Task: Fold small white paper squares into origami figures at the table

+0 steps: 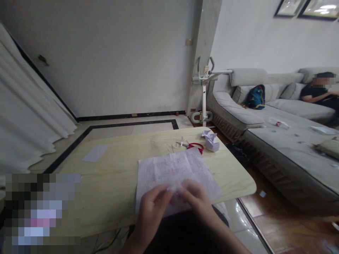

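Note:
My left hand (156, 201) and my right hand (194, 195) meet over the near edge of a large creased sheet of paper (169, 167) with faint writing on it. Between their fingertips is a small whitish piece of paper (175, 186), pinched from both sides and blurred, so its exact shape is hard to make out. Past the sheet's far edge lie red-handled scissors (195, 145), with thin pale strings (173, 145) beside the blades. Folded paper pieces (212, 142) stand at the table's far right corner.
A plain paper slip (95, 153) lies on the left of the wooden table (113, 183). A blurred-out patch covers the near left corner. Right of the table are a grey sofa (288, 151), a backpack (256, 97) and a seated person (319, 91). Exercise equipment (203, 95) stands behind.

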